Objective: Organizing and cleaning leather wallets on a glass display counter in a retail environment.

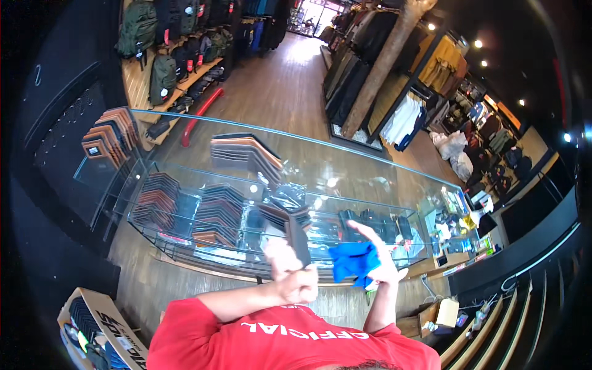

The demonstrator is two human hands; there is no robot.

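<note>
My left hand (295,280) is closed around the lower end of a dark wallet (298,239), held up in front of my chest over the near edge of the glass counter. To its right, my right hand (385,266) holds a crumpled bright blue cloth (354,262), with some fingers stretched upward beside it. The cloth and the wallet are apart. On the glass top beyond my hands, a row of overlapping dark and tan wallets (243,154) lies spread. How the wallet sits in my left fingers is partly hidden.
The glass counter (345,157) spans the view before me. Inside it stand stacks of wallets (219,209). More brown wallets (111,135) stand at its left end. An open cardboard box (114,327) is at lower left, shelves (512,327) at lower right. Backpacks (137,28) hang beyond.
</note>
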